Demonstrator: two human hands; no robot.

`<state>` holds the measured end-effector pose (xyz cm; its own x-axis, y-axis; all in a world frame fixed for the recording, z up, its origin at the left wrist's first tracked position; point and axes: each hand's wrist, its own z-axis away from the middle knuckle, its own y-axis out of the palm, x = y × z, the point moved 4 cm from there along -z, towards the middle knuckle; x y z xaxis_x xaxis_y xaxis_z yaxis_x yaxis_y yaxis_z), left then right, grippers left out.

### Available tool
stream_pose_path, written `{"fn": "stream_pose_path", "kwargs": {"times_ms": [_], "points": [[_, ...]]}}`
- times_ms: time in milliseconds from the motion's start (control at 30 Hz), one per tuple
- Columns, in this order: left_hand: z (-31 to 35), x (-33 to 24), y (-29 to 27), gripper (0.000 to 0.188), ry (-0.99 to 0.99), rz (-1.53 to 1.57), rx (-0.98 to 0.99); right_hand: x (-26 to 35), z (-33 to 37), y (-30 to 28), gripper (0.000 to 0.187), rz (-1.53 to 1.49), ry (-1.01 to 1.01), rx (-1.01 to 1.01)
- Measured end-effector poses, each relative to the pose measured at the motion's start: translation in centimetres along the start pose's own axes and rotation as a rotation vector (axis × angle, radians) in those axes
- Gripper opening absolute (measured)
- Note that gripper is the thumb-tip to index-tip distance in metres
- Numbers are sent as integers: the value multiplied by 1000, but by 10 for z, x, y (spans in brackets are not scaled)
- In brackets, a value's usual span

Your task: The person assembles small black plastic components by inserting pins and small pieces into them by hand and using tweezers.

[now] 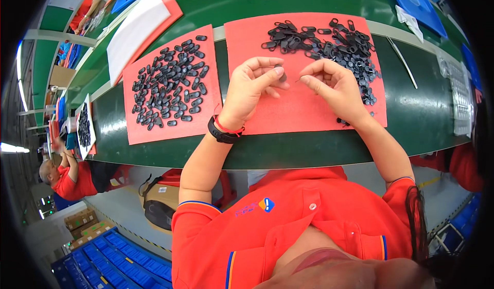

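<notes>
Workroom with a green table across the upper half of the frame; blue crates lower left, a co-worker in a red shirt at the left edge. On the table we count two pink mats. The left mat carries a scatter of black oblong pieces. The middle mat holds black looped pieces along its top and small dark discs down its right side.

We find both hands above the middle mat, near each other but apart. Left hand, black band at its wrist: thumb and fingers pinch a dark piece, mid-frame, partly hidden. Right hand: thumb and forefinger tips pinch a dark speck, too small for us to identify.
</notes>
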<state>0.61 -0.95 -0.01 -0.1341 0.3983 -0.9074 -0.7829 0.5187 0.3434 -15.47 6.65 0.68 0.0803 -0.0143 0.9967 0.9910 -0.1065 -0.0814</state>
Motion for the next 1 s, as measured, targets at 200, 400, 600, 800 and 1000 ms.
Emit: {"fn": "stream_pose_path", "kwargs": {"times_ms": [200,400,600,800,1000], "points": [[3,3,7,24,35,-85,75,1,3,2,13,-112,45,-2],[4,6,14,25,163,-253,122,-4,1,2,12,-110,28,28],[0,9,11,22,111,-180,50,-5,0,1,11,-105,31,-2],[-1,17,9,22,45,-210,31,-12,3,2,11,24,46,-27],[0,14,11,23,53,-173,3,-11,4,1,10,252,26,-109]]}}
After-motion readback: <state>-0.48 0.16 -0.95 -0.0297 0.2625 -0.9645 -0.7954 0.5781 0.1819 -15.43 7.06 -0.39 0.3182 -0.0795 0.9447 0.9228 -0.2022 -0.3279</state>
